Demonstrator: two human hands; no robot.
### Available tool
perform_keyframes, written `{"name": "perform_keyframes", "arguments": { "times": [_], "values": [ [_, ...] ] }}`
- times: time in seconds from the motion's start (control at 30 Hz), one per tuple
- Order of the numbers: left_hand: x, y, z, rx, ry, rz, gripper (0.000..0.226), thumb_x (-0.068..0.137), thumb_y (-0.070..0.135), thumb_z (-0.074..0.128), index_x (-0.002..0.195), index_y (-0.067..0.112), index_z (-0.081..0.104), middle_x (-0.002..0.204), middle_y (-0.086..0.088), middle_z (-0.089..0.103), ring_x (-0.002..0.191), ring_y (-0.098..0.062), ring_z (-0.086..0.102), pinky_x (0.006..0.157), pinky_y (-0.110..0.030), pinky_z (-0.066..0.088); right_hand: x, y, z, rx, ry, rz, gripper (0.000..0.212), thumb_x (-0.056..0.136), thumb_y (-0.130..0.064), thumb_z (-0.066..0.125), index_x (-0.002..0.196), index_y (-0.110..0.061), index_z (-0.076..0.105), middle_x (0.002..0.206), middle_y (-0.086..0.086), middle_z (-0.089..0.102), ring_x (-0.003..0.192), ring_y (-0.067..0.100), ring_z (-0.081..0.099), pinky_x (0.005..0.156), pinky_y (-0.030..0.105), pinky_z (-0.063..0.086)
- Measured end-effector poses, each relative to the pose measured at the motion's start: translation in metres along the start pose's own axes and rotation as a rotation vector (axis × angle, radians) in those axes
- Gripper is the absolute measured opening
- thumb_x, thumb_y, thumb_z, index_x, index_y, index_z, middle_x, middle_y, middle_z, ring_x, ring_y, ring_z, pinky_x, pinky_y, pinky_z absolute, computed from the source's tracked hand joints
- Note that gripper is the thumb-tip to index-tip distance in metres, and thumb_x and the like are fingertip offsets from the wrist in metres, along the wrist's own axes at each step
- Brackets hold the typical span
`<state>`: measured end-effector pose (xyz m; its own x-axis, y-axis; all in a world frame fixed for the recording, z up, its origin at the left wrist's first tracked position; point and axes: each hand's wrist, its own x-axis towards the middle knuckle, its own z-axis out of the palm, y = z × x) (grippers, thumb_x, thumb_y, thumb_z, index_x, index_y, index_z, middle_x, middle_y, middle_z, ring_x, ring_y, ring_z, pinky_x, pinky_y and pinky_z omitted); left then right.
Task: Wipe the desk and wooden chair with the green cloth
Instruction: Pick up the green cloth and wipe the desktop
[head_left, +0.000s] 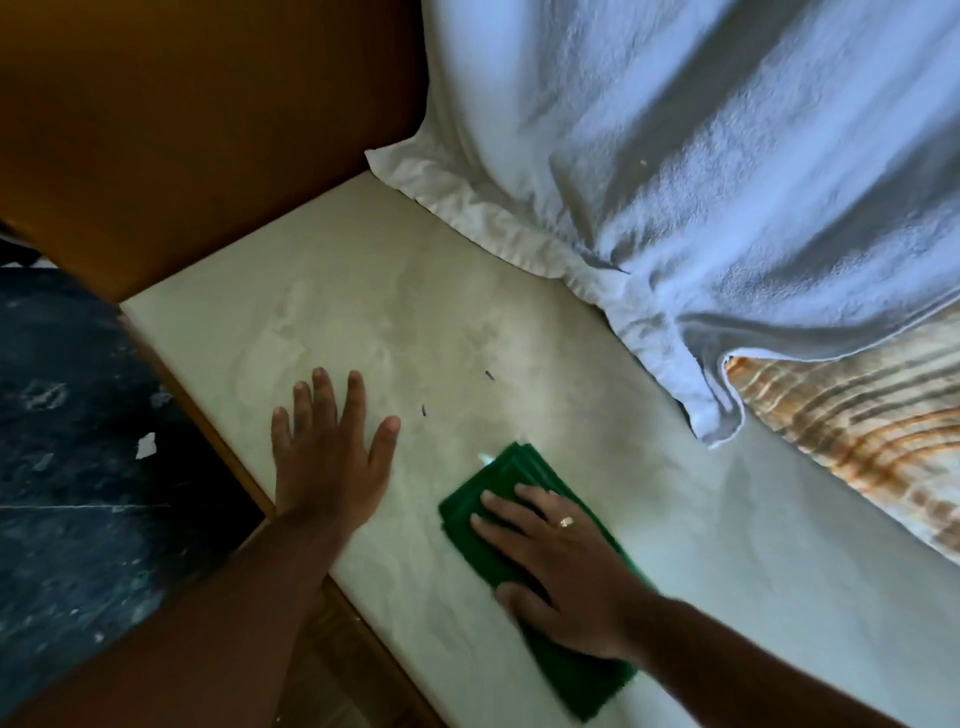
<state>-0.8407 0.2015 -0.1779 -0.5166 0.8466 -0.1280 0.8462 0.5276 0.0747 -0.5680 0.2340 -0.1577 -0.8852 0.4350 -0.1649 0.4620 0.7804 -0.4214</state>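
Note:
The pale, marbled desk top (363, 312) fills the middle of the view, with a wooden edge along its left side. A folded green cloth (524, 478) lies flat on it near the front. My right hand (561, 566) presses down on the cloth, fingers spread across it and a ring on one finger. My left hand (332, 457) rests flat on the bare desk to the left of the cloth, fingers apart, holding nothing. Two small dark specks (488, 375) lie on the desk beyond the hands. The wooden chair is not visible.
A white towel (701, 197) is draped over the back right of the desk. A patterned orange-and-white surface (857, 426) shows under its right edge. A brown wooden panel (208, 130) stands at the back left. Dark stone floor (78, 441) with white scraps lies left.

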Motion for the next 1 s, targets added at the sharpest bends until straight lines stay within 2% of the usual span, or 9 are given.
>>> {"name": "perform_keyframes", "arguments": {
  "times": [0.13,0.27,0.33,0.47,0.53,0.6,0.7,0.83,1.0],
  "values": [
    [0.002,-0.002,0.004,0.001,0.021,-0.004,0.083,0.090,0.067,-0.010,0.159,0.024,0.006,0.167,-0.016,0.004,0.154,-0.034,0.007,0.122,-0.051,0.004,0.068,0.072,-0.040,-0.109,0.166,0.169,0.058,0.092,-0.041,0.055,0.147,-0.029,0.041,0.156,0.000,0.037,0.140,0.035,0.035,0.114,0.043,0.025],
    [-0.001,-0.003,0.005,-0.005,0.008,-0.006,0.082,0.090,0.066,-0.012,0.159,0.025,0.002,0.168,-0.015,0.000,0.154,-0.033,0.002,0.123,-0.049,0.000,0.151,0.085,-0.062,-0.152,0.217,0.389,0.055,0.098,-0.046,0.039,0.151,-0.039,0.027,0.161,-0.008,0.023,0.146,0.028,0.019,0.111,0.046,0.027],
    [-0.002,-0.003,0.001,-0.039,0.008,0.014,0.080,0.092,0.063,-0.008,0.160,0.023,0.008,0.167,-0.015,0.004,0.154,-0.033,0.005,0.123,-0.049,0.002,0.147,0.050,-0.043,-0.178,0.220,0.320,0.056,0.096,-0.045,0.038,0.151,-0.035,0.031,0.160,-0.004,0.028,0.143,0.032,0.025,0.110,0.047,0.030],
    [0.017,-0.022,-0.015,-0.141,0.143,0.059,0.069,0.097,0.052,0.022,0.141,0.011,0.055,0.150,-0.021,0.047,0.134,-0.039,0.047,0.110,-0.051,0.033,0.050,-0.040,0.015,0.011,0.091,-0.039,0.068,0.078,-0.048,0.049,0.145,-0.040,0.039,0.153,-0.006,0.039,0.138,0.031,0.037,0.107,0.050,0.031],
    [0.031,-0.033,-0.016,-0.047,0.133,0.011,0.064,0.100,0.051,0.025,0.148,0.013,0.046,0.154,-0.021,0.040,0.138,-0.040,0.041,0.114,-0.052,0.027,0.018,-0.043,0.021,0.071,0.062,-0.082,0.073,0.076,-0.049,0.054,0.146,-0.045,0.034,0.155,-0.017,0.033,0.141,0.020,0.033,0.110,0.043,0.030],
    [0.040,-0.038,-0.009,-0.004,0.078,-0.078,0.067,0.100,0.056,0.021,0.157,0.021,0.025,0.163,-0.019,0.022,0.149,-0.039,0.022,0.120,-0.052,0.013,0.026,-0.018,0.009,-0.001,0.048,-0.075,0.072,0.079,-0.048,0.053,0.148,-0.042,0.033,0.158,-0.012,0.032,0.141,0.023,0.034,0.113,0.041,0.027],
    [0.044,-0.039,0.002,0.016,0.081,-0.079,0.069,0.099,0.058,0.015,0.159,0.025,0.012,0.166,-0.018,0.012,0.152,-0.036,0.012,0.122,-0.051,0.008,0.085,0.032,-0.027,-0.174,0.128,0.132,0.065,0.089,-0.047,0.040,0.152,-0.031,0.032,0.160,0.001,0.029,0.141,0.034,0.032,0.117,0.044,0.023],
    [0.048,-0.044,0.004,0.002,0.075,-0.071,0.069,0.098,0.058,0.012,0.159,0.026,0.007,0.167,-0.016,0.005,0.153,-0.034,0.006,0.123,-0.050,0.004,0.155,0.035,-0.037,-0.175,0.170,0.339,0.068,0.085,-0.046,0.030,0.152,-0.035,0.025,0.161,-0.001,0.022,0.145,0.029,0.018,0.115,0.047,0.019],
    [0.045,-0.043,0.001,-0.019,0.057,-0.060,0.068,0.099,0.057,0.015,0.159,0.027,0.004,0.167,-0.015,0.001,0.154,-0.032,0.002,0.123,-0.049,0.000,0.079,-0.054,0.024,-0.112,0.066,0.026,0.072,0.077,-0.049,0.045,0.146,-0.036,0.034,0.151,0.000,0.038,0.137,0.031,0.032,0.107,0.052,0.030]
  ]
}}
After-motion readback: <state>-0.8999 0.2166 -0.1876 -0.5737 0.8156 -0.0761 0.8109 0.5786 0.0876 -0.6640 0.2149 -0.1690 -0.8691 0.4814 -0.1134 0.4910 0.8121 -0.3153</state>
